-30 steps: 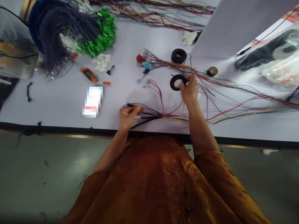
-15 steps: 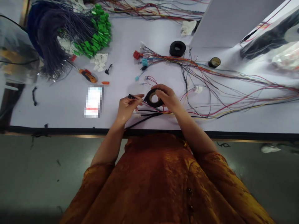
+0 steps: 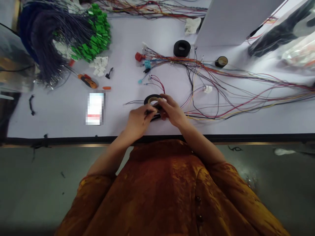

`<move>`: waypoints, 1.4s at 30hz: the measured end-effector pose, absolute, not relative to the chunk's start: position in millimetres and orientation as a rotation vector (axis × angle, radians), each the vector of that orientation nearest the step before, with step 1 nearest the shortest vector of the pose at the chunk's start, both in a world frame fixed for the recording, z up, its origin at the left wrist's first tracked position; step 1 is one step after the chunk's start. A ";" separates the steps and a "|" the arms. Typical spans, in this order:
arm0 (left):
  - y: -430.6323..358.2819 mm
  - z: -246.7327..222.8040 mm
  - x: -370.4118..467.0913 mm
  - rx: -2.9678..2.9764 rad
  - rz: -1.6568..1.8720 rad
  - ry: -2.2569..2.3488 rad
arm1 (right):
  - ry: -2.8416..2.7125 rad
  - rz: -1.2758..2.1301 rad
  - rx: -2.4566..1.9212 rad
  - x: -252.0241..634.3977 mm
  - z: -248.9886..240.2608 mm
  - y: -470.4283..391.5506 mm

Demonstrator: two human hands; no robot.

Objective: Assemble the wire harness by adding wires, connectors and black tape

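Two hands meet at one roll of black tape [image 3: 147, 98]

At the near edge of the pale worktop [image 3: 123, 82], the roll of black tape is raised between the left hand [image 3: 139, 122] and the right hand [image 3: 173, 111], its tan core showing. The right hand's grip is closed on the roll's right side, thumb and fingers against the tape. The left hand's grip is pinched together just in front of the roll, with a small dark piece [image 3: 148, 112] between its fingertips; what that piece is cannot be told, as the fingers cover most of it.

A few thin wires [image 3: 135, 102] poke out to the left from behind the roll, and black sleeved leads [image 3: 155, 117] show between the hands. From the right hand, red, yellow and black strands [image 3: 199, 114] run off across the worktop to the right.

Beyond the hands lies a second wire bundle [image 3: 172, 60], ending on the left in a red connector [image 3: 138, 56] and a blue connector [image 3: 147, 64]. A thicker black roll [image 3: 182, 54] sits just behind it. Over on the left are an orange-handled screwdriver [image 3: 88, 81], an orange piece [image 3: 106, 88] and a heap of green connectors [image 3: 98, 39] on dark blue wires [image 3: 40, 36].
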State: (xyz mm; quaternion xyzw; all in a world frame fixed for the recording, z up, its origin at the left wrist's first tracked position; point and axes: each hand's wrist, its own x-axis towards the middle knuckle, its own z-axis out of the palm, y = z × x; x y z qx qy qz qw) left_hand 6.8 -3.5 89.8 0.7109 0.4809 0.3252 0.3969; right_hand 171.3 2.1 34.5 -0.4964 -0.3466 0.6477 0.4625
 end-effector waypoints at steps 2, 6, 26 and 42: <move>-7.6 85.5 6.0 1.876 0.827 1.203 | -0.753 1.674 -1.236 172.5 29.9 12.9; 2.6 62.6 3.9 1.556 1.031 1.296 | -0.892 1.319 -1.298 177.6 22.1 -20.9; 8.1 36.7 3.3 1.270 0.966 1.145 | -0.880 1.396 -1.305 209.8 9.2 -24.0; 12.6 63.0 36.8 1.608 0.768 1.222 | -1.389 1.122 -1.244 186.6 12.6 -82.6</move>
